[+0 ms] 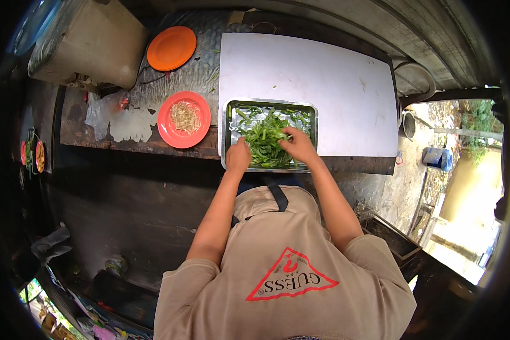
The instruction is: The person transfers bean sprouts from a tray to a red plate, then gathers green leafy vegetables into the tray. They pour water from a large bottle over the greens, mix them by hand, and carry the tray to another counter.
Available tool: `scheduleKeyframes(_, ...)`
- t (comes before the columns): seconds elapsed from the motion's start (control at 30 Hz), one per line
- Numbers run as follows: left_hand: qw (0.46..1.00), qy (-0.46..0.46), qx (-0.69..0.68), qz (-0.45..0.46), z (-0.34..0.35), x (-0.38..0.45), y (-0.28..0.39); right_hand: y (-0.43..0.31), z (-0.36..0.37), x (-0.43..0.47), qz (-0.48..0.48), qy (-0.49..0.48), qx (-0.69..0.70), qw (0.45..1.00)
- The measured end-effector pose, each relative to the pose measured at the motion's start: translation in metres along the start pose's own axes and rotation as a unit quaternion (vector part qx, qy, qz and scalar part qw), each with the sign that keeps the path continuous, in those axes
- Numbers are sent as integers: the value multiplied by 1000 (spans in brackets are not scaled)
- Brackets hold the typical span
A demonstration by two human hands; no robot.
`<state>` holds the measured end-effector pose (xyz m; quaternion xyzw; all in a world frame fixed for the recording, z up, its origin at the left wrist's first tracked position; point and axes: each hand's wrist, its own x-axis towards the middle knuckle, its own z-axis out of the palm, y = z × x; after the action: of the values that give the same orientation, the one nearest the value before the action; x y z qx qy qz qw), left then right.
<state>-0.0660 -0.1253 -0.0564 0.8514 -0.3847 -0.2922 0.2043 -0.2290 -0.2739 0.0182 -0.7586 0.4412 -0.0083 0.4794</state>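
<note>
A rectangular metal tray lies in front of me, holding a heap of cut leafy greens. Loose leaves and stems spread over its shiny bottom. My right hand reaches in from the right, its thumb and fingers closed on some of the pale green stems. At the tray's left side is my left hand, curled against the edge of the heap. Its fingertips are partly hidden, so whether it grips any greens cannot be told.
The tray overlaps a large white board on the worn table. To the left stand a pink-red plate of bean sprouts, an orange plate and a clear plastic bag. A big pale container occupies the far left corner.
</note>
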Motion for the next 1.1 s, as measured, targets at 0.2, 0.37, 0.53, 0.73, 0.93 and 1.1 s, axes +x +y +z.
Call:
scheduleKeyframes(0.2, 993, 55, -20, 104, 6, 3, -11, -5, -11, -5, -52, 166, -177, 969)
scheduleKeyframes(0.37, 997, -9, 48, 60, -14, 0, 13, 0, 39, -1, -127, 120, -232, 957)
scheduleKeyframes(0.53, 992, 14, 49, 113, -29, 2, 15, 8, 95, 9, -66, 32, -265, 962)
scheduleKeyframes(0.73, 992, 57, 40, 107, -31, 1, 6, 7, 64, 9, -46, 59, -57, 996)
scheduleKeyframes(0.93, 992, 43, 70, 92, -29, 3, 3, -2, 22, 4, -7, 69, 159, 985)
scheduleKeyframes(1.1, 988, -4, 116, 102, -26, 11, 3, 18, 40, 27, 24, 187, -122, 975)
